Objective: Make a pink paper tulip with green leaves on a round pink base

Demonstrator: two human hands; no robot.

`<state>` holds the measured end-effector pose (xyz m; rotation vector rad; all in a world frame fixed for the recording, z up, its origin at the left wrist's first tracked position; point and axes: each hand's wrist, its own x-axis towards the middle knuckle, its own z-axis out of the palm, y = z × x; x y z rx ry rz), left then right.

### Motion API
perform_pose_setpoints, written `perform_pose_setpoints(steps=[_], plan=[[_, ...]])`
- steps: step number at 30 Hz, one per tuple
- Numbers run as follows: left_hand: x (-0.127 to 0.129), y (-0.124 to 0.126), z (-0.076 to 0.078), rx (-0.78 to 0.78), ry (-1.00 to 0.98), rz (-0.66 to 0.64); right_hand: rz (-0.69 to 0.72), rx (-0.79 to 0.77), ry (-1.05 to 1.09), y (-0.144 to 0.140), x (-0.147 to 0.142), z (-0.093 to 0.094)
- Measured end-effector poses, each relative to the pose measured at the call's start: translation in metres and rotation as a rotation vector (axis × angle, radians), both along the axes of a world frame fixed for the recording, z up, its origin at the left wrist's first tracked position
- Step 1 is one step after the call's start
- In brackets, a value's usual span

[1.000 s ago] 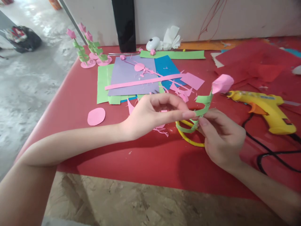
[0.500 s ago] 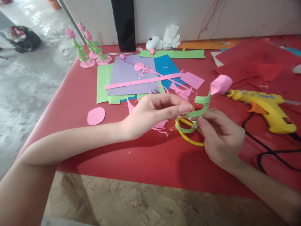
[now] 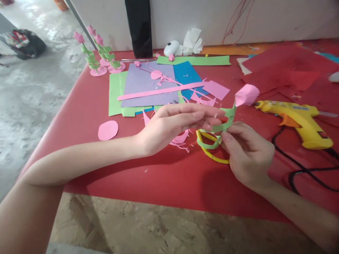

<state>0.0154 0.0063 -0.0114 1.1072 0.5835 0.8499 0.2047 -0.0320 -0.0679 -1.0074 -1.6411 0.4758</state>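
Red-topped table (image 3: 87,106) set against a white wall (image 3: 265,17), black post (image 3: 139,28) stood at its far edge, grey concrete floor (image 3: 31,98) seen left, daylight-washed.

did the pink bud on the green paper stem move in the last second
Yes, slightly: the pink bud has drifted left, away from the yellow glue gun lying on the table, with the stem held by both hands.
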Motion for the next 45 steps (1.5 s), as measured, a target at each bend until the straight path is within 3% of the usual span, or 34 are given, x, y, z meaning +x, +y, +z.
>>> perform_pose_setpoints(steps=[6,14,23,33,39,45], plan=[[-0.001,-0.0019,-0.0032,0.092,0.111,0.028,-0.003,0.007,-0.013,-0.0003,-0.0003,0.0023],[0.0052,0.0002,-0.0001,0.104,0.081,0.13,-0.001,0.002,-0.024,0.0007,0.0001,0.0013],[0.0041,0.0003,-0.001,0.156,0.105,0.148,-0.019,-0.006,-0.024,-0.0001,0.0007,0.0014],[0.0001,-0.001,-0.0042,0.103,0.053,0.1,-0.03,-0.004,-0.025,0.0006,-0.0011,0.0005],[-0.0001,-0.0003,-0.0056,0.044,0.173,0.121,-0.035,-0.003,-0.026,0.0,-0.0006,0.0029],[0.0033,0.0035,-0.0044,-0.045,0.142,0.114,-0.032,-0.013,-0.026,-0.001,-0.0006,0.0027]])
